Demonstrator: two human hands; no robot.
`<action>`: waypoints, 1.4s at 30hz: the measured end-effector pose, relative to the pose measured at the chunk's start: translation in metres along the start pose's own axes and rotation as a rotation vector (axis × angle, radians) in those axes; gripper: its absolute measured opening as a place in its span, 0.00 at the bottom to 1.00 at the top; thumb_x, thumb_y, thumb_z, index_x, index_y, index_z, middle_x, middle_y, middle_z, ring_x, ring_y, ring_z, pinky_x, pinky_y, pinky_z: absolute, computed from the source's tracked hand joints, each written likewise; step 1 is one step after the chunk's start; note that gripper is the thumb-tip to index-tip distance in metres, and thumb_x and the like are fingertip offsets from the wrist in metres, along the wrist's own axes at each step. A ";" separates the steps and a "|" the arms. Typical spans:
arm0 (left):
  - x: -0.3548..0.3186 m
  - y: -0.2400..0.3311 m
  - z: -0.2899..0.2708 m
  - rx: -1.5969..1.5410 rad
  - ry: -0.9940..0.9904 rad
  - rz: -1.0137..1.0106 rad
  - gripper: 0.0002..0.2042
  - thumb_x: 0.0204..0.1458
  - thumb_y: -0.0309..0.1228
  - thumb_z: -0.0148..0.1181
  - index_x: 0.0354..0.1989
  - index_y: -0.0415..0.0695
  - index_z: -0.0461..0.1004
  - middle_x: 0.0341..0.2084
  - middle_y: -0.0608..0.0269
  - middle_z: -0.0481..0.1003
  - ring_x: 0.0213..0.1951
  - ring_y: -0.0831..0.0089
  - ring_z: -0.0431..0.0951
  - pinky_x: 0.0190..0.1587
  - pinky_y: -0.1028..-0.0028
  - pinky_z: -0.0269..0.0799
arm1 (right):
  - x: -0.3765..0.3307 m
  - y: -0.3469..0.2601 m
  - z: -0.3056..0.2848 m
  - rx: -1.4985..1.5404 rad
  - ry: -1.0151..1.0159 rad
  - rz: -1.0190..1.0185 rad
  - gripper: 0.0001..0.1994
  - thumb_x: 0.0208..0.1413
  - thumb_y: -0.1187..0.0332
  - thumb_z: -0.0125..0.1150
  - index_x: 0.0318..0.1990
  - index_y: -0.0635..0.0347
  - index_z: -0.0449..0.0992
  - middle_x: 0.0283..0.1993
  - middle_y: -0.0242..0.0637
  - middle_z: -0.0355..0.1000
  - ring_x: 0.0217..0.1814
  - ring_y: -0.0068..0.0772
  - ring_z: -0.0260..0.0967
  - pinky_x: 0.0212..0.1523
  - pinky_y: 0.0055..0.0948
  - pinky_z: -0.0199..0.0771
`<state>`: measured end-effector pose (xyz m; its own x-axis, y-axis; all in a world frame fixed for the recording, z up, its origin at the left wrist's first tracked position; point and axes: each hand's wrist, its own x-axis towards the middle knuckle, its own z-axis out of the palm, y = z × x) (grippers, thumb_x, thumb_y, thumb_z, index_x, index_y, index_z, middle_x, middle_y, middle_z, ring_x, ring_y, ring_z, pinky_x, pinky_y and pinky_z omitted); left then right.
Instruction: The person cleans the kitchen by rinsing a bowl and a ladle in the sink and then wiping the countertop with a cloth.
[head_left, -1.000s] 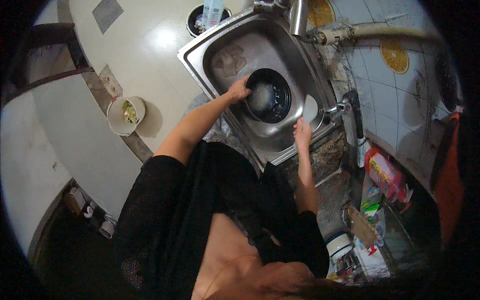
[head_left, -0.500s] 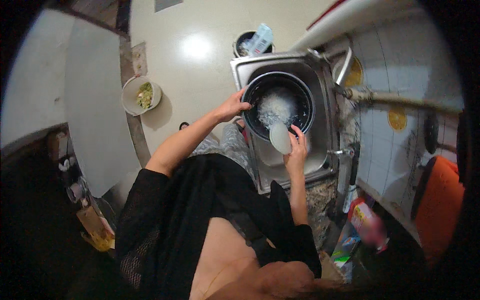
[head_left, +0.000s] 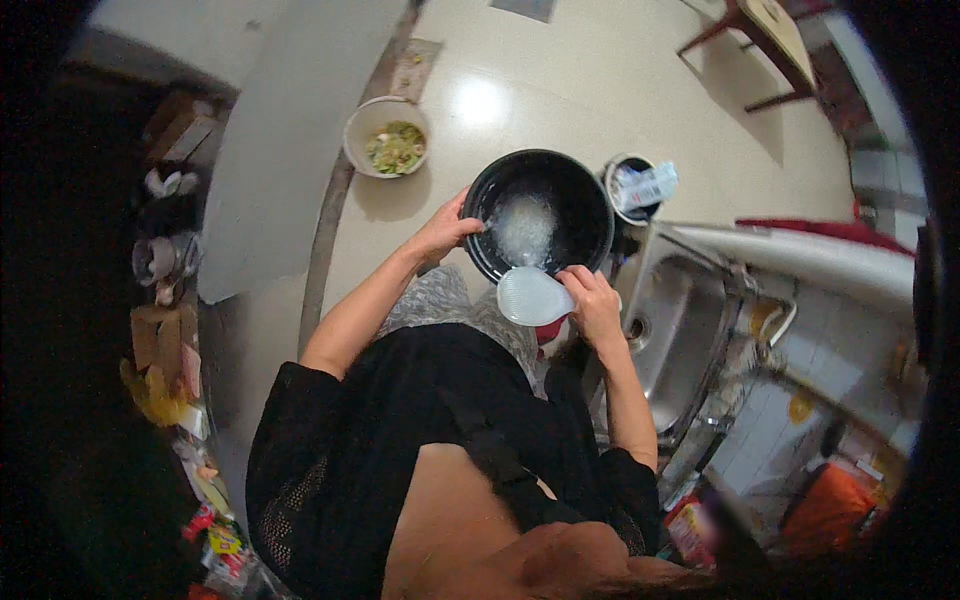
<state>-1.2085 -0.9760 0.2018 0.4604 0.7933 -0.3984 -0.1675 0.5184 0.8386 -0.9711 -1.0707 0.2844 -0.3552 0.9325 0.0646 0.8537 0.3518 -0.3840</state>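
Beside the steel sink (head_left: 672, 340): black pot (head_left: 582, 205), my left hand (head_left: 447, 230) clasping its rim, right hand (head_left: 597, 305) grasping white rice paddle (head_left: 526, 298) by the handle. Pot probably weighty, slick when wet; best held at opposite rims.

Pale bucket (head_left: 357, 132) of green scraps (head_left: 397, 147), bin (head_left: 611, 180) with a packet (head_left: 650, 185), chair (head_left: 778, 40) on the floor (head_left: 560, 95)

One black pot (head_left: 588, 212), one paddle (head_left: 530, 297), two bins (head_left: 362, 126), one sink (head_left: 668, 355), one wooden seat (head_left: 780, 40).
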 end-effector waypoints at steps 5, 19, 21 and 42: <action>-0.036 0.004 -0.090 -0.186 0.233 -0.239 0.27 0.37 0.19 0.46 0.51 0.52 0.56 0.28 0.69 0.66 0.24 0.81 0.65 0.24 0.79 0.64 | 0.087 -0.027 0.064 0.182 -0.272 -0.122 0.11 0.37 0.74 0.52 0.33 0.58 0.68 0.32 0.34 0.64 0.34 0.41 0.63 0.32 0.35 0.65; -0.003 0.014 -0.306 -0.032 0.643 -0.593 0.12 0.36 0.22 0.48 0.33 0.45 0.63 0.15 0.68 0.63 0.11 0.82 0.63 0.11 0.85 0.61 | 0.264 -0.055 0.260 0.762 -0.419 -0.163 0.13 0.42 0.64 0.57 0.31 0.67 0.69 0.29 0.46 0.65 0.33 0.49 0.63 0.32 0.36 0.63; 0.025 0.029 -0.324 0.037 0.768 -0.718 0.04 0.36 0.23 0.49 0.22 0.42 0.63 0.11 0.69 0.62 0.09 0.82 0.63 0.09 0.84 0.60 | 0.290 -0.050 0.272 0.869 -0.509 -0.020 0.13 0.43 0.64 0.57 0.30 0.67 0.69 0.29 0.46 0.66 0.33 0.48 0.64 0.32 0.34 0.64; 0.217 0.146 -0.377 0.780 0.730 -0.906 0.06 0.36 0.29 0.54 0.18 0.39 0.67 0.15 0.61 0.67 0.13 0.75 0.65 0.14 0.78 0.65 | 0.395 -0.028 0.340 1.970 -0.699 0.766 0.12 0.48 0.59 0.54 0.27 0.58 0.67 0.20 0.24 0.58 0.19 0.16 0.57 0.18 0.17 0.61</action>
<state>-1.4613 -0.6077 0.0976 -0.4460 0.3923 -0.8045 0.5723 0.8161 0.0807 -1.2645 -0.7399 0.0073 -0.6612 0.4854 -0.5720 -0.3300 -0.8729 -0.3593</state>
